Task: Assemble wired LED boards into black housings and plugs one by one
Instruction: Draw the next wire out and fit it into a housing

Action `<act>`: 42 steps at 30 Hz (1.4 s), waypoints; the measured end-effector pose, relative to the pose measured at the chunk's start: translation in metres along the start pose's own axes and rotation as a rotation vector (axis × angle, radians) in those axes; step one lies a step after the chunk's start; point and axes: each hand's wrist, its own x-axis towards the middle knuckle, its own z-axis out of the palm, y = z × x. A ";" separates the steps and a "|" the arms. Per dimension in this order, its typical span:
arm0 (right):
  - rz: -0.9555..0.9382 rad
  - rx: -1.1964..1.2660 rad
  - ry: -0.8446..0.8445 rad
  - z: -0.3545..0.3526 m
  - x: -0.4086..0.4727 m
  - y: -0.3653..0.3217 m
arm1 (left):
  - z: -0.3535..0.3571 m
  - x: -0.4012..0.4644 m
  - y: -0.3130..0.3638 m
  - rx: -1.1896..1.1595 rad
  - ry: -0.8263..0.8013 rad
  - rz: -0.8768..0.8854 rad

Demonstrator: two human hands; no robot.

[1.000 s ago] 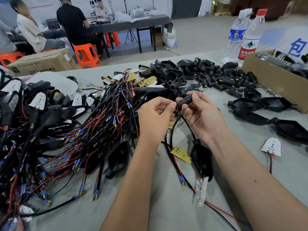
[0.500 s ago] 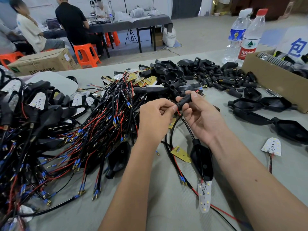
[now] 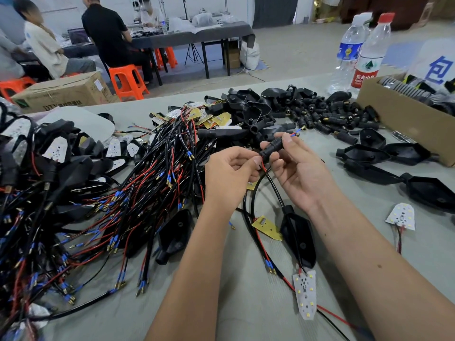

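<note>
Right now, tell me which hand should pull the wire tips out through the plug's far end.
Right, probably. The right hand already holds the black plug, its thumb beside the protruding wire tips. The left hand pinches the wires below the plug.

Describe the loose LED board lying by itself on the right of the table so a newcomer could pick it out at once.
Start at the cardboard box on the table's right edge and come toward the camera, past the empty black housings. There lies a small white LED board, dotted face up, short wires trailing nearer. Unlike the other boards, it lies alone, outside the right forearm.
</note>
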 end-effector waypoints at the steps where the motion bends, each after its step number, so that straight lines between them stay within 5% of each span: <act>1: -0.008 0.007 0.003 0.000 0.000 0.000 | 0.000 0.000 0.000 -0.041 0.011 -0.010; 8: -0.043 0.090 0.046 -0.003 0.004 0.000 | 0.001 -0.003 -0.003 -0.121 -0.063 -0.120; 28: -0.085 -0.332 0.053 -0.005 0.003 0.000 | 0.009 -0.005 0.002 -0.100 -0.002 -0.121; 42: -0.308 -0.341 0.196 -0.017 0.009 -0.016 | 0.013 -0.008 0.008 -0.104 -0.379 -0.309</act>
